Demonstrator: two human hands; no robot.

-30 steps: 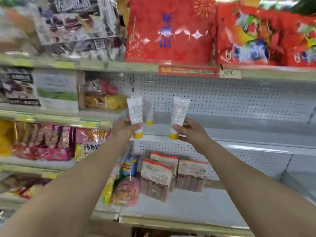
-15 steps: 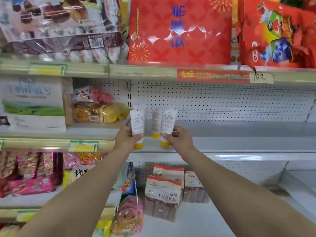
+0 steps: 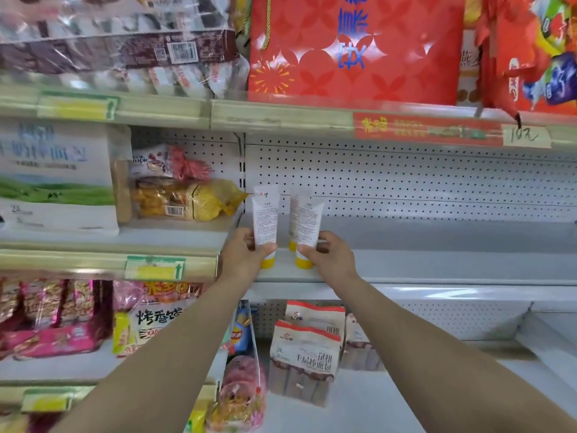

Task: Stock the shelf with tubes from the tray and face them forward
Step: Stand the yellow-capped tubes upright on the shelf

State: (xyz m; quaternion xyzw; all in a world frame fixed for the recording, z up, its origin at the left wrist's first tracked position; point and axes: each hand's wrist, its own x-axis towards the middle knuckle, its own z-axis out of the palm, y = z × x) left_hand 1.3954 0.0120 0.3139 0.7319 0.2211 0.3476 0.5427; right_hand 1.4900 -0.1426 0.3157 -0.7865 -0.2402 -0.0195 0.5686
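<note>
We are gripping the left tube (image 3: 265, 225) in our left hand (image 3: 245, 259) and the right tube (image 3: 308, 225) in our right hand (image 3: 332, 260), fingers and thumb curling round each just above its yellow cap. Both are standing upright, cap down, side by side at the left front of the grey shelf (image 3: 452, 265), small print facing us; whether the caps are touching it we cannot tell. The rear tubes (image 3: 268, 190) are standing just behind, before the perforated back panel (image 3: 406, 182).
</note>
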